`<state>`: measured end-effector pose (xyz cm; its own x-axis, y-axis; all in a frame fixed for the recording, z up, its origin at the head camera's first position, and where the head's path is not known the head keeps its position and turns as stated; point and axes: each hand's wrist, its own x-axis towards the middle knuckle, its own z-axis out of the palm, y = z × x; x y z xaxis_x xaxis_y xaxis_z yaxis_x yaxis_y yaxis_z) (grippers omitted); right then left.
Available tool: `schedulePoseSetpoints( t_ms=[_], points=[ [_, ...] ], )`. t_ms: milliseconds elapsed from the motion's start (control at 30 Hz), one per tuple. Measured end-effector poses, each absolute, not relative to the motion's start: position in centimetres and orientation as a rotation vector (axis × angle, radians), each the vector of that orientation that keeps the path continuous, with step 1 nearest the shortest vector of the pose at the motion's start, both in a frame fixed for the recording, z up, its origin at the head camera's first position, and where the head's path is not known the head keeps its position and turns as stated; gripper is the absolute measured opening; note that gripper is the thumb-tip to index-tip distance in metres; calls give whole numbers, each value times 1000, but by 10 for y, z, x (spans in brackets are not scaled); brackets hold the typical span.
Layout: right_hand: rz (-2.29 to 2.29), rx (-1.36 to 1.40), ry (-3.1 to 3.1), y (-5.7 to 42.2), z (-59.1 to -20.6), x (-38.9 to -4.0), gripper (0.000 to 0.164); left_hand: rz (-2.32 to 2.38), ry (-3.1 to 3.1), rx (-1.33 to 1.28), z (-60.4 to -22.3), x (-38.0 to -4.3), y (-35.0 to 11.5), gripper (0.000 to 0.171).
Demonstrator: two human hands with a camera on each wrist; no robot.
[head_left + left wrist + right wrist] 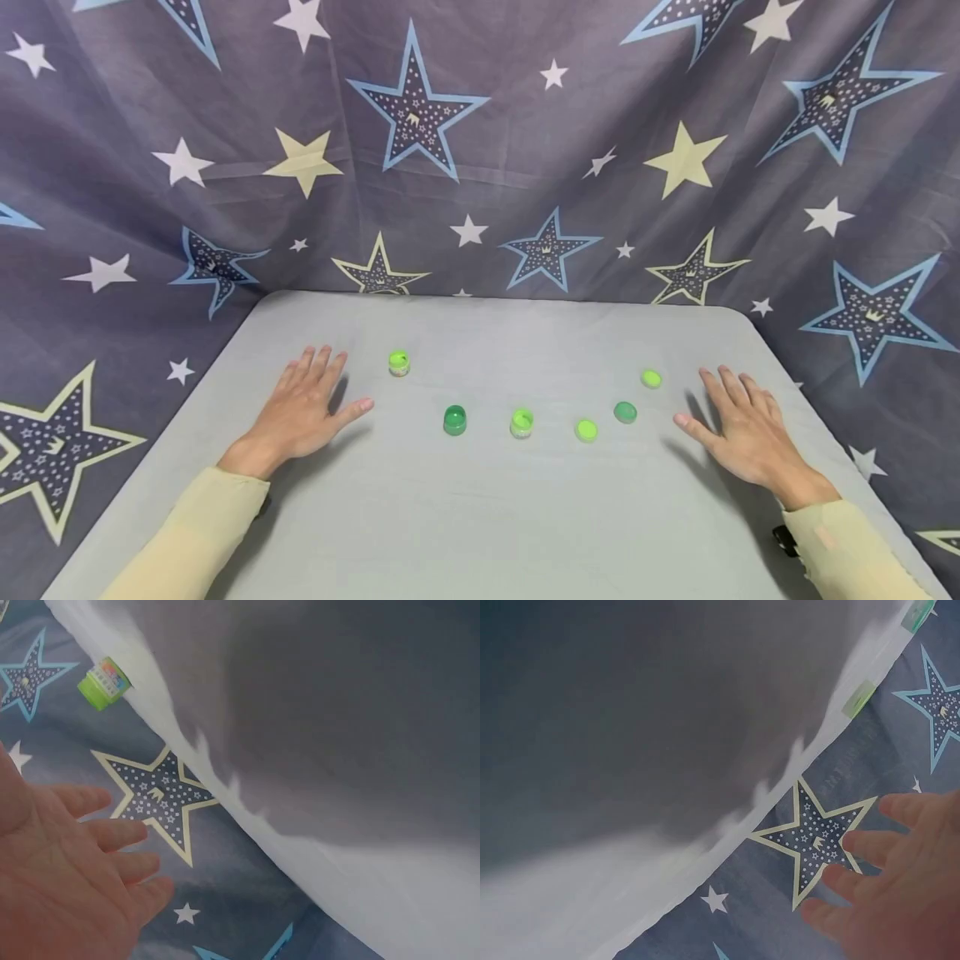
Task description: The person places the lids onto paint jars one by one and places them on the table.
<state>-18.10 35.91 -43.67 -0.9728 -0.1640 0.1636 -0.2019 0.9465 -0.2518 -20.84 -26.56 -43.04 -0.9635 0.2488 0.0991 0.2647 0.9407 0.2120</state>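
Observation:
My left hand [300, 404] is held over the left side of the table, fingers spread and nothing in it. Nearest to it is a small light green jar [399, 363], whose printed label shows in the left wrist view. Further in stand a dark green jar [454, 421] and a second light green jar [522, 424], both seemingly without lids. To their right lie a light green lid [587, 430], a dark green lid [626, 412] and another light green lid [652, 379]. Close to these, my right hand [746, 429] hovers with straight fingers and holds nothing.
A grey-white table [480, 517] spreads under both hands. Behind it and along its sides hangs a dark star-patterned cloth [510, 167], right up to the table's edge.

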Motion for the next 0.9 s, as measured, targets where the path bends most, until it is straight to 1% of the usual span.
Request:
schedulePoseSetpoints(
  t_ms=[700, 900],
  points=[
    [459, 316, -2866, 350, -435, -179, 89, -490, -2967, -434, -434, -222, -255, 100],
    [486, 333, -2855, 345, -434, -178, 89, -525, -2951, -442, -433, -224, -252, 98]
  ],
)
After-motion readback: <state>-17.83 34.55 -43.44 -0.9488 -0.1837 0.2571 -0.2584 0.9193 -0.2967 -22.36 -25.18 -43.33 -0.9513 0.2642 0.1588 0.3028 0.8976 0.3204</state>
